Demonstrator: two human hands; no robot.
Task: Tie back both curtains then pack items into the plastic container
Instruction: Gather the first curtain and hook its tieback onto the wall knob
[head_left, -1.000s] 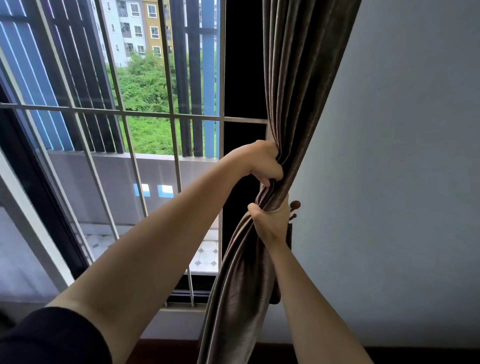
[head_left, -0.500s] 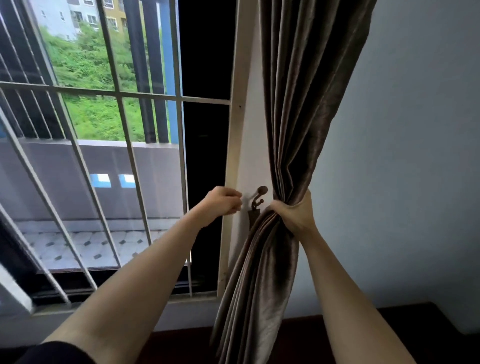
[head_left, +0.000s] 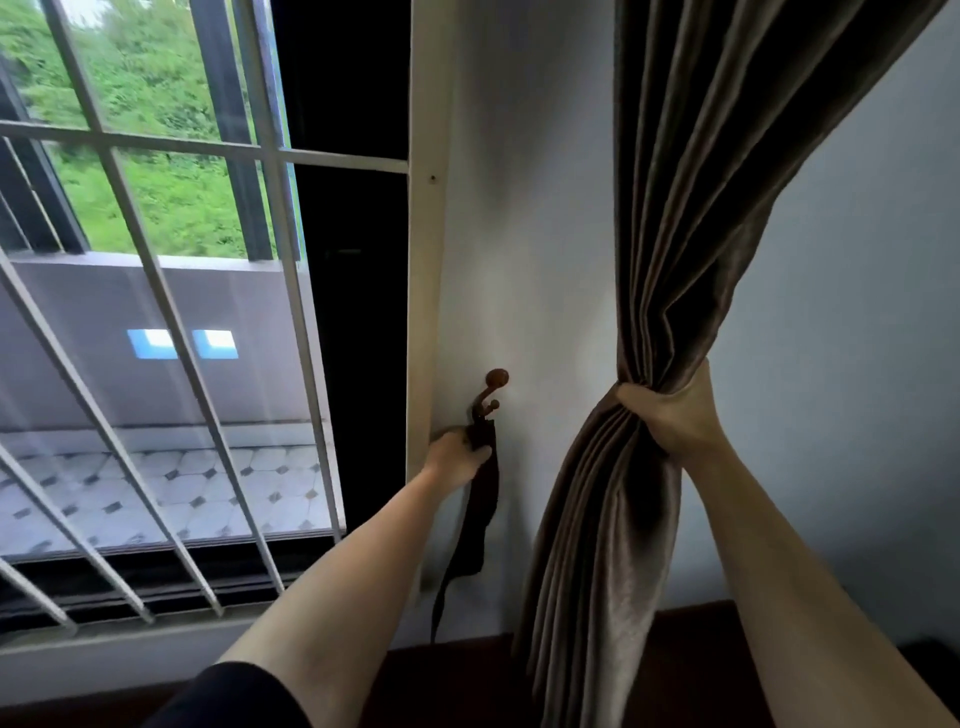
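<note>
Curtain (head_left: 691, 218) fabric, brown and heavy, hangs from above the top edge of the view down along the wall (head_left: 831, 364) to the right of the window (head_left: 182, 312), and it is bunched into a narrow waist about halfway down, where the right hand (head_left: 670, 415) grips it. The fingers of that hand are wrapped tight around the gathered folds, pressed together, so the cloth fans out above the fist and falls in loose pleats below it toward the dark floor. Its long axis runs top to bottom, leaning a little: the upper part slants up and to the right, the lower part drops nearly straight. It seems to be held this way to keep the folds collected and clear of the glass until something can go around them. That something is likely the dark tieback strap (head_left: 480, 509), which hangs limp from a small brown hook (head_left: 491, 392) fixed on the wall just beside the window frame, well apart from the bunched cloth. The left hand (head_left: 457, 457) has closed on the strap just below the hook, thumb and fingers pinching its upper part; the strap's free end dangles straight down. My reading is that the strap is being taken so it can be led around the waist of the folds. No plastic container is in view.
</note>
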